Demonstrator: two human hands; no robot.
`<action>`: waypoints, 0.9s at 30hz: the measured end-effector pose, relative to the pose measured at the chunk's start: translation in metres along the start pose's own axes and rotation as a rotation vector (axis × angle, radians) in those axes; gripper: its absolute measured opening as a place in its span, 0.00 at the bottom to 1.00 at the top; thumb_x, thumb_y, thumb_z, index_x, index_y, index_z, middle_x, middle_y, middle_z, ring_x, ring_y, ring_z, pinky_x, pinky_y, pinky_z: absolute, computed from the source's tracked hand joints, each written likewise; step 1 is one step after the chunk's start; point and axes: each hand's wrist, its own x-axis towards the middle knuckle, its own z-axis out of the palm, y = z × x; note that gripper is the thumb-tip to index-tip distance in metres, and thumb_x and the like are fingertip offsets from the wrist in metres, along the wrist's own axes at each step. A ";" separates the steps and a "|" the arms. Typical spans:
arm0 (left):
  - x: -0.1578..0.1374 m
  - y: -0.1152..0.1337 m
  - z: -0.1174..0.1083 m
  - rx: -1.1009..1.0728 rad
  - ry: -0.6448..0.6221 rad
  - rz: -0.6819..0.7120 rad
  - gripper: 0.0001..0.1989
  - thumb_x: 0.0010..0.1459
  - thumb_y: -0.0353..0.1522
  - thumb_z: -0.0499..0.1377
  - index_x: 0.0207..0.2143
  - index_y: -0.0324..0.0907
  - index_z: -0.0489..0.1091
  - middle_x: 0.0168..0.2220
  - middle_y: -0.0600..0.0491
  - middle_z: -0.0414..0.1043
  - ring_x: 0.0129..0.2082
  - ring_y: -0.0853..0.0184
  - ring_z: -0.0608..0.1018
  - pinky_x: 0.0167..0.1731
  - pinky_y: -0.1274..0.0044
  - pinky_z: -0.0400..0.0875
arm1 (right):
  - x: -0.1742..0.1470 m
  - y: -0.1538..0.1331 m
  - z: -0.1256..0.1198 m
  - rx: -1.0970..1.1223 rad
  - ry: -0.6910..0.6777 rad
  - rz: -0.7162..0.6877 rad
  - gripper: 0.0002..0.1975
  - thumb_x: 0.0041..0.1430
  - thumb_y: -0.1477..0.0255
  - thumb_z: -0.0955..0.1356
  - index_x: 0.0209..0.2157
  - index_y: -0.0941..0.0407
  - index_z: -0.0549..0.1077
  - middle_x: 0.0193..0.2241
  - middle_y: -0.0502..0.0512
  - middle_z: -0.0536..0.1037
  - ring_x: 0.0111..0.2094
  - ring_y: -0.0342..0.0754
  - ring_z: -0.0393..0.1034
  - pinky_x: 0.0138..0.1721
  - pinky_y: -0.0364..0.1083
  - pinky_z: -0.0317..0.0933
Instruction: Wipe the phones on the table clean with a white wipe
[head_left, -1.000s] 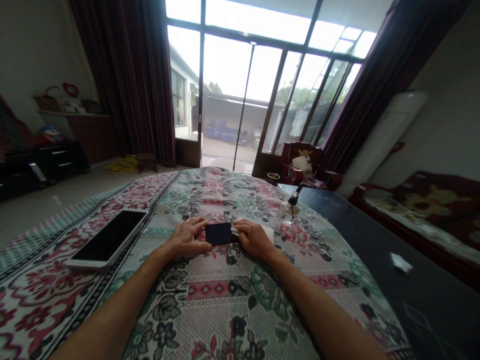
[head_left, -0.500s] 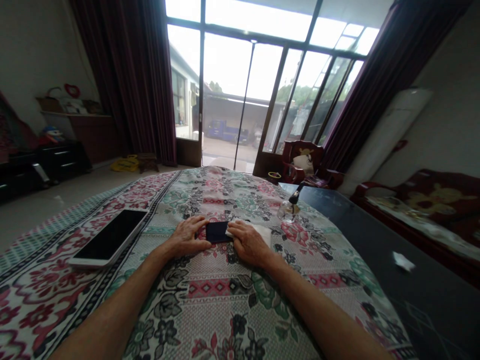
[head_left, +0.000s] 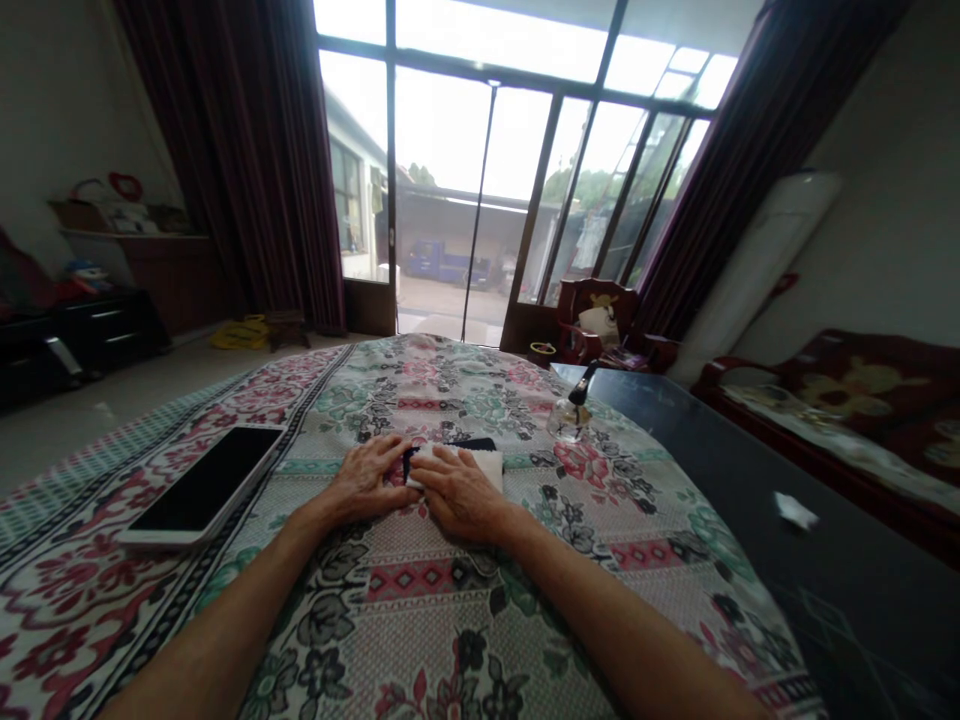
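A dark, flat phone [head_left: 474, 443] with rounded corners lies on the flowered tablecloth in front of me, mostly hidden by my hands and a white cloth. My left hand [head_left: 369, 476] holds it at its left end, fingers along the far edge and thumb along the near edge. Pressed flat over the cloth [head_left: 489, 466], my right hand [head_left: 459, 494] keeps it against the phone's surface. The right fingertips are close to the left hand's fingers. The phone's far right corner shows beyond the cloth.
A large white-framed device with a black screen [head_left: 206, 485] lies at the left. Right of my hands stands a clear glass jar [head_left: 568, 420] with a black handle or spout. A crumpled white piece [head_left: 795, 511] is on the dark table [head_left: 750, 470] at the right.
My right hand has slid left with the cloth along the phone, covering its left part and uncovering its far right corner. My left hand stays in place.
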 end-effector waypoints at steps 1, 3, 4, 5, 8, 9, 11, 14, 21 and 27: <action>0.000 -0.001 0.001 -0.002 -0.001 -0.001 0.38 0.50 0.49 0.59 0.61 0.44 0.59 0.64 0.45 0.57 0.63 0.51 0.59 0.60 0.61 0.54 | 0.000 0.000 0.000 -0.001 0.002 -0.004 0.16 0.66 0.73 0.59 0.52 0.51 0.68 0.57 0.52 0.68 0.58 0.54 0.56 0.54 0.55 0.51; 0.001 -0.002 0.001 -0.015 0.002 -0.004 0.37 0.50 0.49 0.59 0.60 0.46 0.60 0.63 0.46 0.58 0.63 0.51 0.60 0.60 0.62 0.54 | 0.000 0.000 -0.001 0.000 0.008 -0.011 0.15 0.65 0.73 0.59 0.51 0.50 0.68 0.57 0.52 0.68 0.57 0.53 0.56 0.54 0.54 0.52; 0.001 -0.003 0.001 -0.023 0.003 -0.004 0.37 0.50 0.49 0.60 0.60 0.46 0.61 0.63 0.46 0.58 0.63 0.51 0.60 0.60 0.62 0.54 | 0.000 0.000 -0.002 0.002 0.011 -0.013 0.15 0.65 0.73 0.59 0.51 0.50 0.68 0.56 0.51 0.68 0.57 0.53 0.57 0.53 0.53 0.52; 0.002 -0.003 0.001 -0.031 0.002 -0.002 0.37 0.49 0.49 0.60 0.60 0.46 0.61 0.63 0.46 0.58 0.62 0.51 0.60 0.60 0.62 0.54 | 0.000 0.000 -0.003 0.007 0.013 -0.014 0.15 0.65 0.73 0.60 0.51 0.49 0.69 0.56 0.51 0.68 0.57 0.53 0.57 0.53 0.53 0.52; 0.003 -0.003 -0.001 -0.052 -0.015 -0.012 0.37 0.48 0.49 0.61 0.59 0.47 0.62 0.63 0.46 0.58 0.62 0.50 0.60 0.60 0.62 0.54 | -0.004 0.002 -0.006 0.031 0.005 -0.017 0.15 0.66 0.73 0.59 0.50 0.48 0.70 0.55 0.49 0.70 0.55 0.52 0.59 0.53 0.52 0.53; 0.003 -0.002 -0.002 -0.059 -0.019 -0.014 0.36 0.48 0.49 0.61 0.59 0.48 0.62 0.63 0.47 0.59 0.62 0.50 0.60 0.60 0.61 0.54 | -0.006 0.004 -0.008 0.039 0.001 -0.015 0.15 0.66 0.74 0.59 0.50 0.48 0.70 0.55 0.49 0.70 0.55 0.51 0.60 0.53 0.52 0.53; 0.003 -0.001 -0.004 -0.068 -0.021 -0.017 0.36 0.48 0.48 0.62 0.59 0.49 0.62 0.63 0.47 0.59 0.62 0.50 0.60 0.59 0.61 0.54 | -0.013 0.009 -0.011 0.050 0.000 -0.003 0.16 0.66 0.74 0.58 0.51 0.48 0.70 0.56 0.49 0.70 0.57 0.51 0.59 0.54 0.53 0.53; 0.003 0.000 -0.004 -0.077 -0.019 -0.019 0.36 0.48 0.46 0.63 0.58 0.48 0.62 0.63 0.46 0.59 0.62 0.50 0.60 0.59 0.61 0.53 | -0.026 0.021 -0.013 0.061 0.009 0.043 0.19 0.65 0.75 0.59 0.53 0.48 0.70 0.58 0.49 0.69 0.59 0.52 0.57 0.56 0.56 0.52; 0.003 -0.001 -0.004 -0.081 -0.029 -0.017 0.36 0.49 0.48 0.61 0.59 0.46 0.62 0.63 0.46 0.58 0.63 0.52 0.59 0.60 0.63 0.52 | -0.050 0.051 -0.005 0.067 0.157 0.181 0.19 0.65 0.76 0.58 0.53 0.55 0.70 0.57 0.57 0.69 0.59 0.51 0.59 0.59 0.56 0.53; 0.004 -0.001 -0.004 -0.095 -0.031 -0.012 0.36 0.48 0.48 0.61 0.58 0.44 0.63 0.62 0.44 0.59 0.62 0.50 0.60 0.60 0.61 0.53 | -0.037 0.040 0.001 -0.010 0.186 0.350 0.17 0.65 0.75 0.59 0.52 0.55 0.71 0.57 0.56 0.69 0.57 0.52 0.60 0.58 0.54 0.54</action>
